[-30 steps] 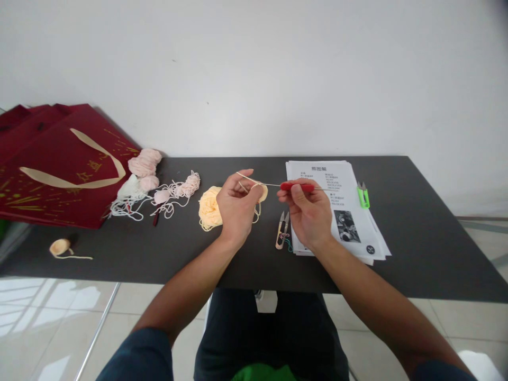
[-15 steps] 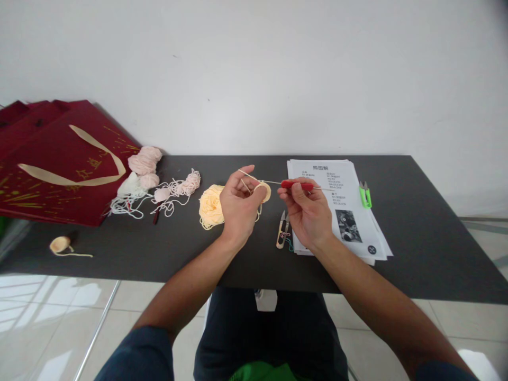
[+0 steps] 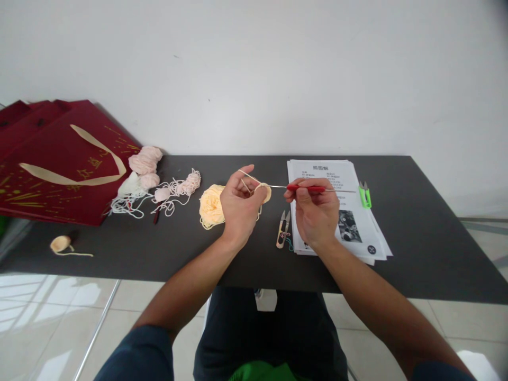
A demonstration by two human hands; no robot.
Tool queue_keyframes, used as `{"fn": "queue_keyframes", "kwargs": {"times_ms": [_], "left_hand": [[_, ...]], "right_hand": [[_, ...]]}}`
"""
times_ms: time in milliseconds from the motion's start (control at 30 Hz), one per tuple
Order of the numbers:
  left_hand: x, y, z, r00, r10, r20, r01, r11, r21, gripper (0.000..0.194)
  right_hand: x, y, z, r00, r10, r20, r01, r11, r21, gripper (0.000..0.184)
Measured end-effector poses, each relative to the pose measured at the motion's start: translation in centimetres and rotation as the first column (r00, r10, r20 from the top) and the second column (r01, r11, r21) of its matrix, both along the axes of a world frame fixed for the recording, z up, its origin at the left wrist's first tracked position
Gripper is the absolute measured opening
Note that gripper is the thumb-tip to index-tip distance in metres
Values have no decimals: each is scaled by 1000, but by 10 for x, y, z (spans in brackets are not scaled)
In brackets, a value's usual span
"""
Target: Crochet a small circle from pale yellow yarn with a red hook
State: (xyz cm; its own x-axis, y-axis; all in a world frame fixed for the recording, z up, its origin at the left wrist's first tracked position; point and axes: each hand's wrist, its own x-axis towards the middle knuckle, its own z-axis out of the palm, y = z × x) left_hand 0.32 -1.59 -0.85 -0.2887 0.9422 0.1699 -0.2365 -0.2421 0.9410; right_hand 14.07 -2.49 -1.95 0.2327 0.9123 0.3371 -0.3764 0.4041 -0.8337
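Observation:
My left hand [image 3: 243, 209] pinches a small round piece of cream crochet work [image 3: 267, 193] between thumb and fingers. A strand of yarn [image 3: 250, 177] runs taut over its raised forefinger. In my right hand [image 3: 315, 211] is a crochet hook [image 3: 307, 188] with a red handle, held level like a pen. The hook's thin metal shaft points left and reaches the crochet piece; exactly how its tip sits in the yarn is too small to tell. Just behind my left hand a ball of pale yellow yarn [image 3: 211, 206] lies on the dark table, partly hidden by the hand.
Thread snips [image 3: 283, 230] lie beside printed sheets [image 3: 359, 233], with green snips [image 3: 364, 196] at the sheets' right edge. Pink and white yarn [image 3: 145, 161] rests against dark red paper bags [image 3: 59, 159] on the left. A small cream crocheted cup [image 3: 60, 244] sits near the front left edge.
My right hand has moved a little to the right with the crochet hook, drawing it away from my left hand. The left hand and crochet piece have stayed almost still.

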Motion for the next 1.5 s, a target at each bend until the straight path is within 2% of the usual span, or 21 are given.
{"fn": "queue_keyframes", "kwargs": {"times_ms": [167, 333, 467, 633, 800, 900, 1000, 1133, 1233, 1300, 1400, 1500], "left_hand": [[-1, -1, -1, 998, 39, -51, -39, 999, 3, 47], [-1, -2, -3, 992, 82, -94, -82, 997, 10, 46], [0, -2, -5, 989, 109, -104, -108, 994, 15, 44], [0, 0, -5, 984, 148, -104, -148, 989, 7, 40], [0, 2, -2, 989, 147, -25, -147, 989, -11, 39], [0, 4, 0, 992, 106, 64, -104, 994, -32, 40], [-3, 6, 2, 984, 37, 177, -26, 998, -64, 43], [-10, 9, 8, 924, -127, 361, 180, 977, -117, 52], [-16, 11, 12, 869, -213, 447, 293, 949, -118, 54], [-18, 12, 13, 857, -244, 454, 326, 939, -112, 55], [-19, 12, 14, 868, -285, 406, 355, 928, -108, 58], [-20, 12, 13, 892, -330, 308, 378, 919, -112, 62]], "right_hand": [[-1, -4, -3, 996, -50, 68, 43, 994, 102, 11], [-3, -9, 1, 972, -142, 188, 97, 969, 227, 9], [-3, -14, -1, 930, -223, 292, 111, 928, 354, 23], [0, -18, -10, 793, -385, 471, 102, 848, 521, 41], [5, -18, -12, 729, -399, 557, -1, 812, 583, 53], [8, -18, -12, 715, -370, 594, -58, 815, 577, 57], [8, -16, -14, 738, -328, 590, -54, 842, 536, 56], [4, -15, -18, 831, -234, 504, -10, 900, 435, 47], [0, -14, -18, 918, -94, 385, -40, 944, 327, 37], [-1, -11, -15, 951, -34, 309, -44, 969, 243, 29], [0, -3, -10, 980, -11, 198, -14, 992, 124, 20], [6, 6, -4, 992, 26, 127, -39, 994, 101, 10]]}}
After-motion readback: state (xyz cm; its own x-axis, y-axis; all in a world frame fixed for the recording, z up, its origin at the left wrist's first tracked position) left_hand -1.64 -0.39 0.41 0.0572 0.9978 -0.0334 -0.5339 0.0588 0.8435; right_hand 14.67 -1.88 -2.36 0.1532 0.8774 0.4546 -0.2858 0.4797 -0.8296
